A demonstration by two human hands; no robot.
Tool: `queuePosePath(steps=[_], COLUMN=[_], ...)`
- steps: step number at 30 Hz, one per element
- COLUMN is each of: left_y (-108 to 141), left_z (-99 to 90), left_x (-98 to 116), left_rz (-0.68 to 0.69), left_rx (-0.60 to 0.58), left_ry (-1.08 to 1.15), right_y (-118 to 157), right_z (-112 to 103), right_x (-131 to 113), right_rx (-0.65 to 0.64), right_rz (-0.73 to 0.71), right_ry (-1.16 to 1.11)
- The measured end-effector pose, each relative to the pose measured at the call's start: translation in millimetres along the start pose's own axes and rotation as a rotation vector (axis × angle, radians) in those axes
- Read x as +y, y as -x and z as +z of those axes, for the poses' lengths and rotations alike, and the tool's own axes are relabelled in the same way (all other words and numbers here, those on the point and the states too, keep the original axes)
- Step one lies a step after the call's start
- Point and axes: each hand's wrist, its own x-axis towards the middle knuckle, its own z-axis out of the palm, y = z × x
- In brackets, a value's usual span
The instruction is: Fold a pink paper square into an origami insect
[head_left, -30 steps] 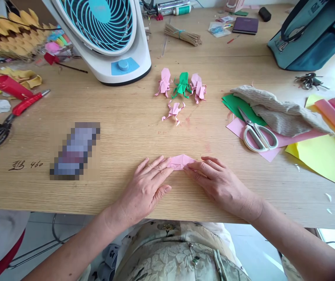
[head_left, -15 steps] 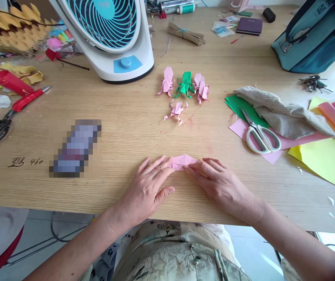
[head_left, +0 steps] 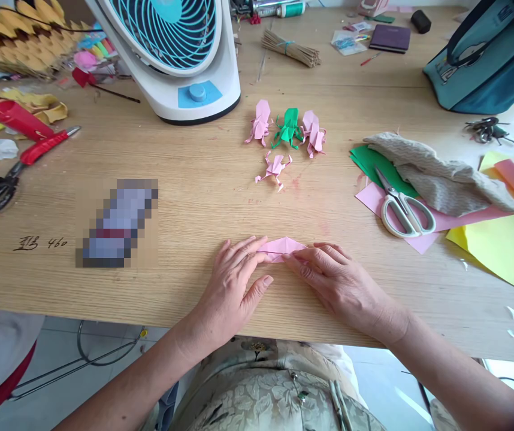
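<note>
A folded pink paper point(head_left: 286, 246) lies flat near the front edge of the wooden table point(head_left: 185, 239). On its left end rest the fingertips of my left hand point(head_left: 235, 281), which is spread flat with the thumb apart. My right hand point(head_left: 340, 284) has its thumb and index finger pressed together on the paper's right end. Beyond the paper is a small pink folded figure point(head_left: 275, 167). Behind it stand a green folded figure point(head_left: 289, 127) and two more pink ones point(head_left: 260, 123), point(head_left: 313, 133).
White-handled scissors point(head_left: 405, 212) lie on pink and green sheets at the right, beside a grey cloth point(head_left: 446, 176) and yellow paper point(head_left: 504, 251). A fan point(head_left: 198, 99) stands at the back left. Red-and-black scissors point(head_left: 23, 161) and a blurred phone-like object point(head_left: 120, 224) are left.
The view has shifted slightly, so the table's objects appear a little to the right. Both hands stay on the pink paper with nearly the same pose.
</note>
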Motion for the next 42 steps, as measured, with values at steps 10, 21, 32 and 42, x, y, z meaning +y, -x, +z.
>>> queuePosePath(steps=[10, 21, 32, 42], left_y=[-10.6, -22.3, -23.5, -23.8], left_z=[0.0, 13.6, 19.7, 21.9], left_x=[9.7, 15.1, 22.0, 24.5], left_rz=[-0.082, -0.243, -0.291, -0.325], left_rx=[0.134, 0.121, 0.145, 0.145], left_ry=[-0.135, -0.110, -0.179, -0.170], right_y=[1.7, 2.5, 0.6, -0.1], right_z=[2.0, 0.7, -0.2, -1.1], right_x=[0.6, 0.6, 0.1, -0.3], right_rx=[0.010, -0.004, 0.024, -0.003], right_rz=[0.000, 0.002, -0.010, 0.008], right_ry=[-0.005, -0.007, -0.007, -0.017])
